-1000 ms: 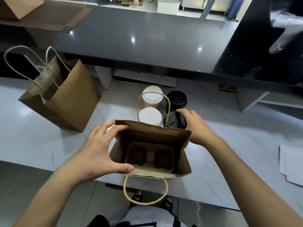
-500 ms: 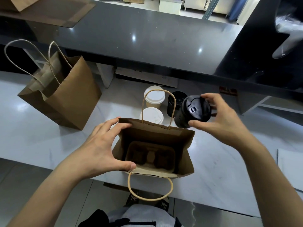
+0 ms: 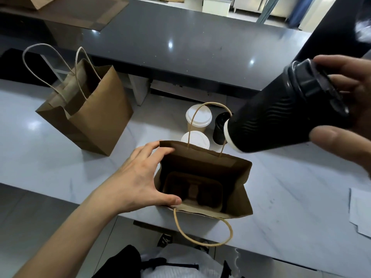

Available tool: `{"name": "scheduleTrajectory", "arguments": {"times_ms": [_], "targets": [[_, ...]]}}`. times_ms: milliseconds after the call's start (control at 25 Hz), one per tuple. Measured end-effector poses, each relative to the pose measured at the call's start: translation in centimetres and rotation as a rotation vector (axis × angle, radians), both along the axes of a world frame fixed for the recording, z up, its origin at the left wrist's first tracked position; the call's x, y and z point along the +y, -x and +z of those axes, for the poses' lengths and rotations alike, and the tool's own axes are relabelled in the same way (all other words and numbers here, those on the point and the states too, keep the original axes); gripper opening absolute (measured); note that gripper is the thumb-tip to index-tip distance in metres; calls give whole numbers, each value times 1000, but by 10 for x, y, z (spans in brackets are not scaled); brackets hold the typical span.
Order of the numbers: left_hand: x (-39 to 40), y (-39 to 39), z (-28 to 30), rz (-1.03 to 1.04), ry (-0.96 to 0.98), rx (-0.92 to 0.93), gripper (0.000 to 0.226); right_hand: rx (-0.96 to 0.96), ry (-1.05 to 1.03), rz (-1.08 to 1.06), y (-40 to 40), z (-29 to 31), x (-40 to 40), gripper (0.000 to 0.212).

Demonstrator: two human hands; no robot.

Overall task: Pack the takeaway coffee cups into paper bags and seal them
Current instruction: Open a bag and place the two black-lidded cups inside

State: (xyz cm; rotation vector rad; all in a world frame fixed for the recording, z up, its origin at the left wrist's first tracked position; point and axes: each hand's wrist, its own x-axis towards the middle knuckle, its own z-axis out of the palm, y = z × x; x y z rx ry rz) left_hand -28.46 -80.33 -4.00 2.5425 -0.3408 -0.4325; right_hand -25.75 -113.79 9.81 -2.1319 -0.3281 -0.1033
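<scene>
An open brown paper bag (image 3: 239, 189) stands on the white counter (image 3: 291, 197) in front of me, with a cardboard cup carrier (image 3: 192, 191) at its bottom. My left hand (image 3: 138, 181) grips the bag's left edge, fingers over the rim and thumb on the near side. My right hand (image 3: 349, 101) holds a black ribbed coffee cup (image 3: 281, 113) by its lid, tilted in the air above and right of the bag. Behind the bag stand two white-lidded cups (image 3: 198, 117) (image 3: 195, 139) and another black cup (image 3: 219, 127).
A second brown paper bag (image 3: 94, 117) with rope handles stands open at the left on the counter. A dark raised shelf (image 3: 180, 43) runs across the back. White papers (image 3: 361, 213) lie at the counter's right edge.
My right hand has lifted the black cup off the counter, raised it up and to the right, and tilted it. My left hand keeps its hold on the bag.
</scene>
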Motion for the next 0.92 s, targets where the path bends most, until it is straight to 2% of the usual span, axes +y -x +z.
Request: {"name": "scheduleTrajectory", "arguments": {"times_ms": [80, 240, 640, 800, 920], "targets": [[-1, 0, 1, 0, -9, 12, 117, 98, -91, 63, 2, 7, 8, 119], [-2, -1, 0, -12, -26, 26, 120, 97, -33, 260, 28, -4, 33, 99], [1, -2, -5, -39, -18, -1, 121, 310, 557, 397, 26, -64, 80, 81], [3, -2, -6, -44, -16, -2, 120, 330, 631, 426, 17, -94, 96, 83], [3, -2, -7, -44, -6, -10, 119, 258, 684, 453, 11, -115, 111, 82]]}}
